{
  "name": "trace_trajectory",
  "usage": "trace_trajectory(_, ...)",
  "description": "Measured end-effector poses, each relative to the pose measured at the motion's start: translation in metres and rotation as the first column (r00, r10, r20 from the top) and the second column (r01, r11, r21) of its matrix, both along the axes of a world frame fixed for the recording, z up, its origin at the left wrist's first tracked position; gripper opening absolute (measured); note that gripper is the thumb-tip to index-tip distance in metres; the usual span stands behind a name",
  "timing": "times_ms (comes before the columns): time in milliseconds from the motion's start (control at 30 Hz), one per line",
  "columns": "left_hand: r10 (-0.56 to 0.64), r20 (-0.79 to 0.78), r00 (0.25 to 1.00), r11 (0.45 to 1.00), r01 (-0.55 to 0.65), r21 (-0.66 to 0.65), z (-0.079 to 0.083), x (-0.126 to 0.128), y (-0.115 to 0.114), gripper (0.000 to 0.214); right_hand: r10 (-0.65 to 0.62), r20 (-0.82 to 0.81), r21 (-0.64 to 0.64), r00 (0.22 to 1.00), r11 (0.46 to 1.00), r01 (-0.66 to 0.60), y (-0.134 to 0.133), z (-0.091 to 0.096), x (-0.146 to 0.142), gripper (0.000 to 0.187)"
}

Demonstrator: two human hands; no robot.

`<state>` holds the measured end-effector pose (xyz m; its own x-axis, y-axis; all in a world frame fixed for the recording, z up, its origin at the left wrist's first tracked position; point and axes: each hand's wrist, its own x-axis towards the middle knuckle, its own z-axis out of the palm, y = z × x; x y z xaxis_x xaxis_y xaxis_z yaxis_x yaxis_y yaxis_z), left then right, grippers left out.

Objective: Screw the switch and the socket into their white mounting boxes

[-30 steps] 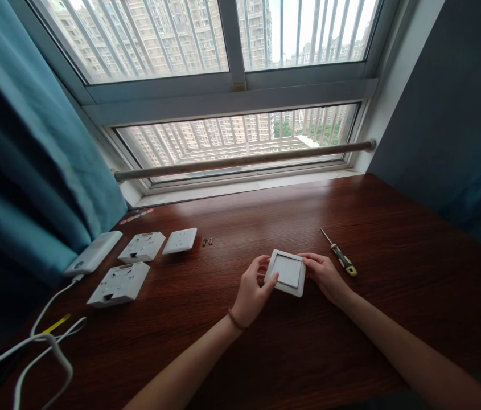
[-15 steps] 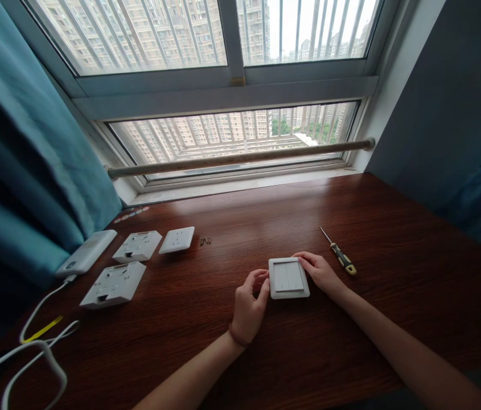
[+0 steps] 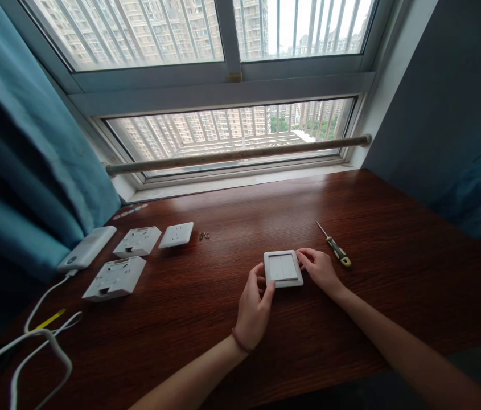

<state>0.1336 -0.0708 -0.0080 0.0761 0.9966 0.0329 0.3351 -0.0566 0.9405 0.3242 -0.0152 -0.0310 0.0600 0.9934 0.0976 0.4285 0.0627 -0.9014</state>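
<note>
A white two-rocker wall switch (image 3: 283, 268) lies flat on the dark wooden table (image 3: 351, 199). My left hand (image 3: 254, 307) pinches its lower left corner between thumb and fingers. My right hand (image 3: 319, 269) rests against its right edge, fingers curled on the rim. A small screwdriver (image 3: 334, 251) with a yellow and black handle lies just right of my right hand.
At the left lie a white socket plate (image 3: 176, 235), two switch back modules (image 3: 136, 241) (image 3: 114, 278), a white power bank (image 3: 87, 247) with white cables (image 3: 39, 341), and small screws (image 3: 204, 235). A teal curtain (image 3: 18, 148) hangs left; a window rail (image 3: 240, 154) crosses behind.
The switch was tilted up between both hands one second ago; it now lies flat on the table, with both hands still at its edges.
</note>
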Motion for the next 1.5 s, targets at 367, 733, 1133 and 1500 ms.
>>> trace_trajectory(367,-0.087,0.085,0.993,0.982,0.071,0.176,-0.023,0.008,-0.006,0.052,0.053,0.214,0.113,0.975,0.991,-0.078,-0.013,0.010,-0.008,0.036)
trace_trajectory(733,-0.154,0.105,0.982,0.956,0.121,0.266,-0.023,0.006,-0.009,0.053,0.067,0.271,0.125,0.960,0.987,-0.104,-0.014,0.009,-0.009,0.043)
trace_trajectory(1133,-0.131,0.035,0.991,0.903,0.105,0.418,-0.016,0.003,-0.010,0.047,0.026,0.236,0.235,0.971,0.968,-0.083,-0.021,0.028,-0.007,0.036)
trace_trajectory(1500,-0.034,0.096,0.995,0.877,-0.016,0.481,-0.011,-0.006,0.007,0.033,0.031,0.229,0.286,0.973,0.953,-0.098,-0.025,0.029,-0.010,0.038)
